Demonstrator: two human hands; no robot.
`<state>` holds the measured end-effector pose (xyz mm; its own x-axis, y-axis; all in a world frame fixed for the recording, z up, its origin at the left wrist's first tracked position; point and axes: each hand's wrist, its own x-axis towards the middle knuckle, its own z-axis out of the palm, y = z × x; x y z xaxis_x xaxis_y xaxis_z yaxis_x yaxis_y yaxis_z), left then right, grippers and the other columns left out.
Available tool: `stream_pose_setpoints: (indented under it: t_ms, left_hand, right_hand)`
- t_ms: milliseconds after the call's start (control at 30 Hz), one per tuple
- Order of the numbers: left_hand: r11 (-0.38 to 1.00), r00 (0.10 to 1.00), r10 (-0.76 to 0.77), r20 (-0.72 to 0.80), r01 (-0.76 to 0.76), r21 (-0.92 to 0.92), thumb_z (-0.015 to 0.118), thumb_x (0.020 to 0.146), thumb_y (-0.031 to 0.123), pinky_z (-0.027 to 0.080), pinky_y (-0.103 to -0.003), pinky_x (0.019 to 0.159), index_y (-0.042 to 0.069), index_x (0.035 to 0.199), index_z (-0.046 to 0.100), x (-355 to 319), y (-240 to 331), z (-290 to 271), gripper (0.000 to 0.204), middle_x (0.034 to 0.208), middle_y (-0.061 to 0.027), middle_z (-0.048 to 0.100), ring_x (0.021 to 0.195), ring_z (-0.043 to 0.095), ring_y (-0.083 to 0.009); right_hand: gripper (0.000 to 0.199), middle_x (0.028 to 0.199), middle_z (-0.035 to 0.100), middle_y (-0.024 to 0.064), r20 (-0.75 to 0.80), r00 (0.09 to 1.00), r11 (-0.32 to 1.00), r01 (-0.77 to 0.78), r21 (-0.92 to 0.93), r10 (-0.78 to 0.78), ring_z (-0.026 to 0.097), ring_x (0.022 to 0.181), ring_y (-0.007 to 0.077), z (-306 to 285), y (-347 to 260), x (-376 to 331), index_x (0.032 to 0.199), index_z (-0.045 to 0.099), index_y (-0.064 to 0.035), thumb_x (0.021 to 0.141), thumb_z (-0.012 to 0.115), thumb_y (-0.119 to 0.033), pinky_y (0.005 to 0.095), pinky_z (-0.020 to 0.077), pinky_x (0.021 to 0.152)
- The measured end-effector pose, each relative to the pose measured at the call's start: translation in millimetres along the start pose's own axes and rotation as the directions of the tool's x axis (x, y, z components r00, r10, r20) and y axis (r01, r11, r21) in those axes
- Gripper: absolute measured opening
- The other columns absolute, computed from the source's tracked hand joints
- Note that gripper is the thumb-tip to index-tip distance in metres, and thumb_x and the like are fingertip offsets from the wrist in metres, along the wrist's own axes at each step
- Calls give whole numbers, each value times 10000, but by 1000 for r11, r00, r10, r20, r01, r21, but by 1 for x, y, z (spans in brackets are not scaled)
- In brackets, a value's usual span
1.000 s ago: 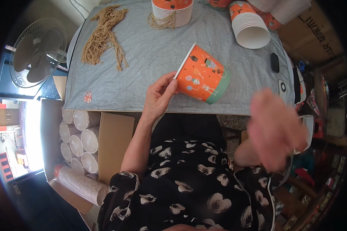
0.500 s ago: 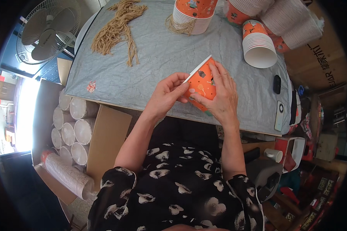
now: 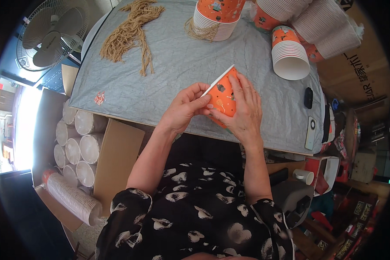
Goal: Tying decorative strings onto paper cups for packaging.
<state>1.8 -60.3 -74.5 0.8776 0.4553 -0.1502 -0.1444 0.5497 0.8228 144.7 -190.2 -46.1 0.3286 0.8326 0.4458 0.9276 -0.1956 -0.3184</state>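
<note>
An orange printed paper cup (image 3: pixel 224 93) with a white rolled rim is held tilted in both hands above the near part of the table. My left hand (image 3: pixel 184 108) has its thumb and fingers closed on the cup by the rim. My right hand (image 3: pixel 245 112) wraps around the printed wall, fingers along the far side and thumb on the near side. The cup's inside and much of its base are hidden. Beyond stands an upside-down stack of matching cups (image 3: pixel 216 26) with loose tan strings (image 3: pixel 200 32) around its rims. A tan bundle of cords (image 3: pixel 132 32) lies farther left.
The table (image 3: pixel 173 65) has a grey cover. A short stack of cups (image 3: pixel 290 60) lies at right, beside plastic-wrapped stacks (image 3: pixel 327 26). A phone (image 3: pixel 310 132) and a small black object (image 3: pixel 308 98) lie near the right edge. Left are a fan (image 3: pixel 52 39) and a carton (image 3: pixel 119 154) with wrapped stacks.
The view has shifted slightly. Both hands keep hold of the cup, which sits a little farther left in the picture; the right hand's fingers have shifted slightly on its wall.
</note>
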Motion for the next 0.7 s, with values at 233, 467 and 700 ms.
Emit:
stream_pose_setpoints:
  t_ms: [233, 467, 700]
  left_hand:
    - [999, 983, 30, -182, -22, 47, 715, 957, 242, 470, -157, 546, 73, 1009, 662, 8, -1, 17, 185, 833, 27, 675, 648, 593, -16]
    - [999, 965, 23, -261, -16, 29, 738, 937, 236, 437, -152, 501, 86, 930, 690, 7, -2, 17, 158, 777, 42, 667, 584, 561, -8]
    - [999, 970, 34, -243, -25, 39, 733, 937, 216, 459, -157, 525, 64, 971, 697, 8, -6, 12, 160, 796, 27, 679, 620, 584, -15]
  right_hand:
    - [984, 1474, 452, 174, -5, 1000, 1000, -1, -18, 1, 451, 1342, 348, 1, -2, 0, 1449, 469, -56, 629, 895, -394, 492, 356, 1094]
    - [997, 1469, 455, 186, -9, 1000, 999, 12, -43, -13, 453, 1338, 356, 4, -4, 1, 1447, 472, -48, 619, 900, -403, 497, 359, 1088]
    - [997, 1473, 451, 190, -7, 1000, 999, 5, -54, -6, 450, 1342, 360, 3, -4, 1, 1448, 470, -43, 619, 899, -393, 500, 352, 1093]
